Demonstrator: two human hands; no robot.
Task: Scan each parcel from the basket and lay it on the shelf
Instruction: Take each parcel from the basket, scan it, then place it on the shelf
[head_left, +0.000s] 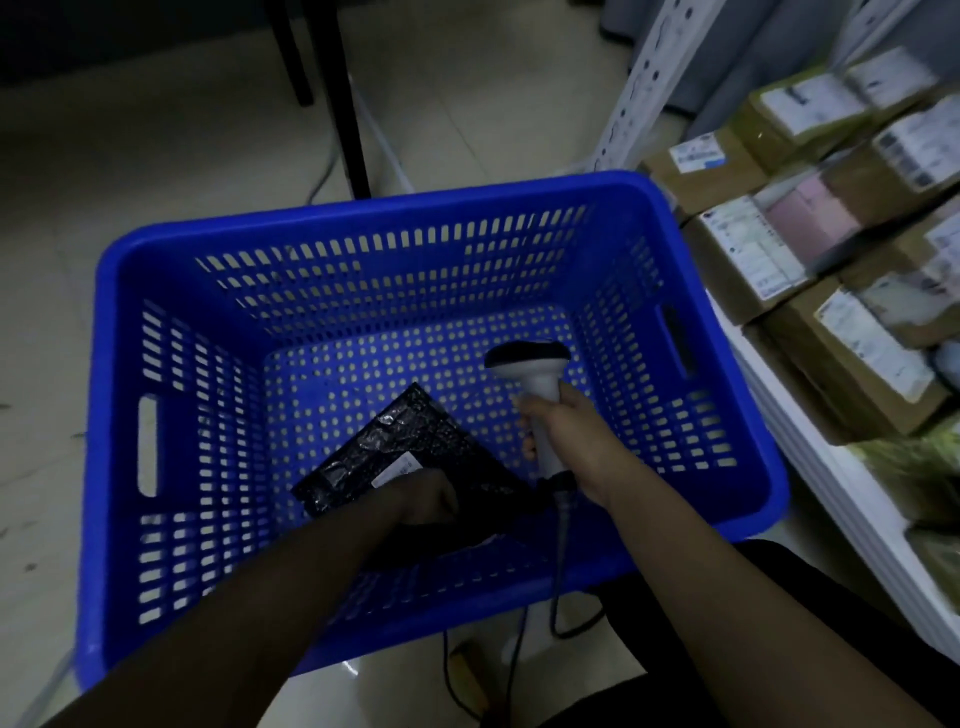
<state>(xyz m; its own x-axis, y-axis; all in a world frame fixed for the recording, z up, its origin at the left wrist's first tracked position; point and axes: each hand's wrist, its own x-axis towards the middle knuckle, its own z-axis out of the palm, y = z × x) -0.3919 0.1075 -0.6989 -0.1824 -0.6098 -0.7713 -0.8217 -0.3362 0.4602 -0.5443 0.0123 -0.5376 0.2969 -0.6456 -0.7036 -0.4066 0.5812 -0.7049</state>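
We look down on a tiled floor (78, 171) where a large blue perforated basket (363, 223) stands, its slotted walls and a handle cut-out on each short side in plain view. To its right runs a white shelf (831, 467) on a slotted metal upright (639, 83), and on it lie many brown cardboard parcels (852, 374) packed side by side, each with a white shipping label; one label carries a blue band, but the printing on all of them is too blurred for us to read.

Inside the basket, on its floor near the front wall, we see one black plastic mailer (410, 441), wrinkled and glossy, with a small white label whose text we cannot make out. Our left hand (421, 501) reaches into the basket with fingers curled over the mailer's near edge, gripping it.

Our right hand (563, 428) is wrapped around the handle of a white barcode scanner (535, 371), whose dark head points away from us above the basket floor. Its cable (558, 561) trails down over the front rim to the floor.
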